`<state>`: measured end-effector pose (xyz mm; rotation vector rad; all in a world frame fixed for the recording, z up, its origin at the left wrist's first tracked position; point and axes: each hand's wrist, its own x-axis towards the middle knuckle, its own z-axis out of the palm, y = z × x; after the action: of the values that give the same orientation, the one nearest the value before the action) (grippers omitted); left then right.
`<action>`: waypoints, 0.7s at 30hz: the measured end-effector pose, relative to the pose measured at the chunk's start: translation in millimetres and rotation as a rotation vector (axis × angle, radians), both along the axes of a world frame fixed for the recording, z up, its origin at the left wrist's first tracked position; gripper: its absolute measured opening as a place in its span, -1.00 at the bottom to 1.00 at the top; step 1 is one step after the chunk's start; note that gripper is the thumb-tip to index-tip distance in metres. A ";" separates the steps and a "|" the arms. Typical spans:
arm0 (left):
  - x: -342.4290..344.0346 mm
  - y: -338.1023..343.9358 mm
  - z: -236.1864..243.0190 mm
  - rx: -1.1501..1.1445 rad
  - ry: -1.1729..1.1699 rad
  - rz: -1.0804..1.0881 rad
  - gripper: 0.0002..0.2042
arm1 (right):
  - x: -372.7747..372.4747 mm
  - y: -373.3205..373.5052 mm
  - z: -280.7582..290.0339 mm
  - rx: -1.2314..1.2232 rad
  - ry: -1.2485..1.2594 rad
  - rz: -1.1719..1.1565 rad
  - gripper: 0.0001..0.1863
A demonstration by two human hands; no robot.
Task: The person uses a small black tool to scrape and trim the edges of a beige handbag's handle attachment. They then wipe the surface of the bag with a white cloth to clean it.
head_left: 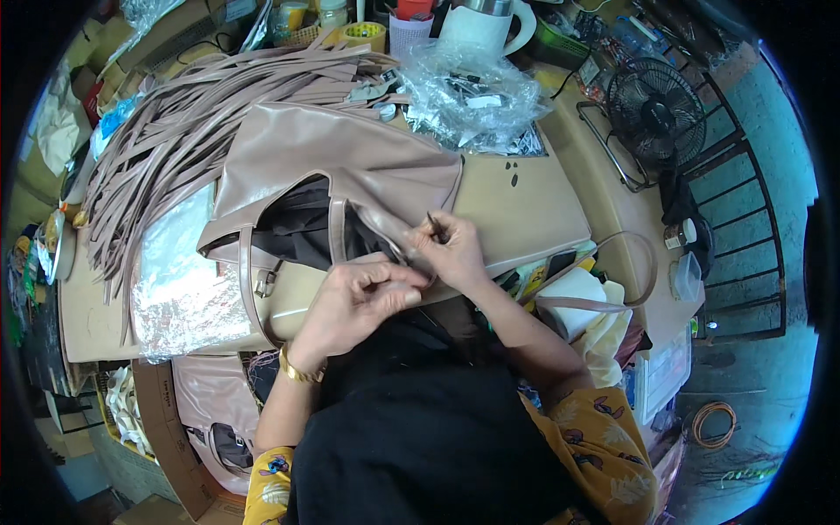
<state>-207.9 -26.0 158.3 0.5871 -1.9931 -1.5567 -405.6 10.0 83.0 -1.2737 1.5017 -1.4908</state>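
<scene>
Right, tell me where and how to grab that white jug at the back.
Grip the white jug by its looped handle, coming from the right, probably with the right hand. The handle sticks out from the jug's right side, with a gap inside its loop, while clear plastic crowds the body's near side. The green basket close to the right may call for coming slightly from above.

Two hands, one hand-held mauve bag, one gold bracelet, one black fan, one white jug
</scene>
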 end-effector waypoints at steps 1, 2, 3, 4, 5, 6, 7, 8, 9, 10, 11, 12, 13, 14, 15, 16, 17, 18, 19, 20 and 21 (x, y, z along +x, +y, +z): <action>-1.8 0.8 -0.6 0.308 0.102 -0.087 -0.73 | -2.3 1.5 -4.4 0.079 -0.071 0.086 -0.80; -4.0 0.8 -2.7 0.616 0.202 -0.177 -0.76 | -7.1 3.9 -7.5 0.158 -0.142 0.171 -0.80; -5.2 -2.1 -10.6 0.612 0.157 -0.198 -0.85 | -14.5 6.2 -8.5 0.229 -0.272 0.186 -0.79; -9.5 -4.0 -19.3 0.558 0.078 -0.116 -0.85 | -24.2 8.0 -9.0 0.299 -0.400 0.196 -0.77; -13.6 -3.6 -27.8 0.508 -0.002 -0.029 -0.85 | -27.6 10.7 -5.5 0.374 -0.534 0.209 -0.75; -16.3 -2.7 -30.8 0.456 -0.082 0.057 -0.84 | -28.0 15.9 -0.1 0.279 -0.552 0.186 -0.76; -19.5 -4.8 -30.3 0.057 -0.132 0.151 -0.87 | -24.3 22.2 17.4 0.185 -0.567 0.162 -0.77; -22.9 -5.0 -27.6 -0.111 -0.091 0.221 -0.88 | -21.8 26.7 31.0 0.089 -0.582 0.141 -0.77; -26.1 -4.1 -22.8 -0.279 -0.048 0.292 -0.89 | -18.7 27.5 36.5 -0.020 -0.321 0.136 -0.80; -29.3 -1.7 -16.9 -0.445 -0.004 0.359 -0.90 | -15.7 28.9 42.2 -0.130 -0.066 0.089 -0.83; -32.0 2.7 -6.8 -0.495 0.023 0.362 -0.89 | -13.5 32.7 48.3 -0.101 0.018 0.075 -0.84; -34.8 4.6 -6.7 -0.421 0.049 0.330 -0.89 | -11.9 34.6 52.0 -0.072 0.102 0.063 -0.84; -36.8 6.7 -7.3 -0.348 0.073 0.298 -0.89 | -8.2 33.3 53.3 -0.162 0.158 0.044 -0.92; -37.8 8.3 -9.1 -0.275 0.097 0.268 -0.89 | -6.3 32.4 50.7 -0.182 0.097 0.006 -0.93; -38.4 10.7 -22.3 -0.044 0.007 0.286 -0.83 | -5.0 31.3 45.6 -0.202 0.036 -0.031 -0.89; -38.0 8.8 -28.0 0.115 0.090 0.252 -0.81 | -4.5 30.6 42.5 -0.221 -0.023 -0.068 -0.83; -35.8 6.0 -31.8 0.272 0.174 0.216 -0.79 | -6.3 31.6 42.3 -0.195 -0.236 -0.063 -0.81; -33.3 3.7 -32.9 0.429 0.258 0.177 -0.77 | -10.7 34.2 42.9 -0.166 -0.448 -0.057 -0.79; -31.5 1.4 -32.1 0.456 0.234 0.165 -0.74 | -15.6 35.3 42.5 -0.125 -0.665 -0.052 -0.77; -30.5 -0.2 -32.4 0.508 0.265 0.168 -0.74 | -21.2 34.8 44.6 -0.126 -0.445 -0.077 -0.78; -29.6 -1.8 -32.8 0.559 0.297 0.170 -0.74 | -27.4 32.9 49.5 -0.128 -0.225 -0.100 -0.79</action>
<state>-237.6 -27.7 125.5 0.6668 -1.2526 -1.9653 -433.1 42.9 132.5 -1.0738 1.3582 -1.7559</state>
